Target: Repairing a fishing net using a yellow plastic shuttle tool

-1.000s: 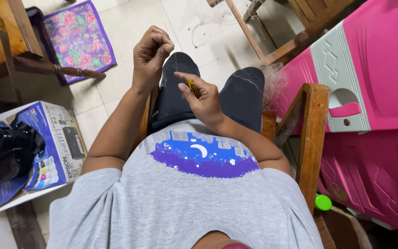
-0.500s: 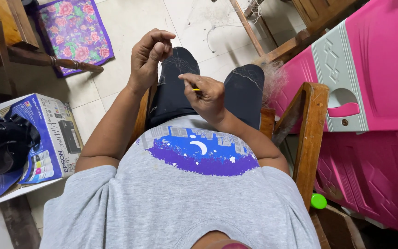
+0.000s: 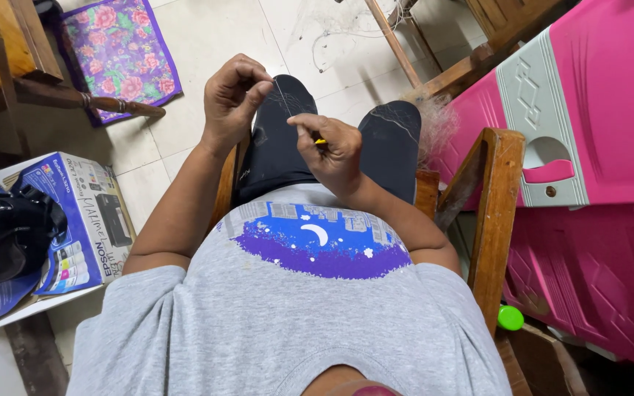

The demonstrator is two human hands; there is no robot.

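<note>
Head view: a thin thread (image 3: 282, 99) is pinched taut between the closed left hand (image 3: 235, 99) and, just beside it, the right hand (image 3: 329, 147) clamped on a small yellow object (image 3: 320, 141), so tension is best kept steady

A lived-in room at home: pale tiled floor (image 3: 207, 44), wooden chair (image 3: 489, 213), floral cushion (image 3: 119, 51), pink plastic cabinet (image 3: 610, 147), and a printer box (image 3: 75, 220) beside a black bag (image 3: 5, 231).

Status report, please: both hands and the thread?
Left hand pinches thin thread. Right hand pinches its other end, small yellow thing in the grip. Thread taut over lap, nothing in the way.
</note>
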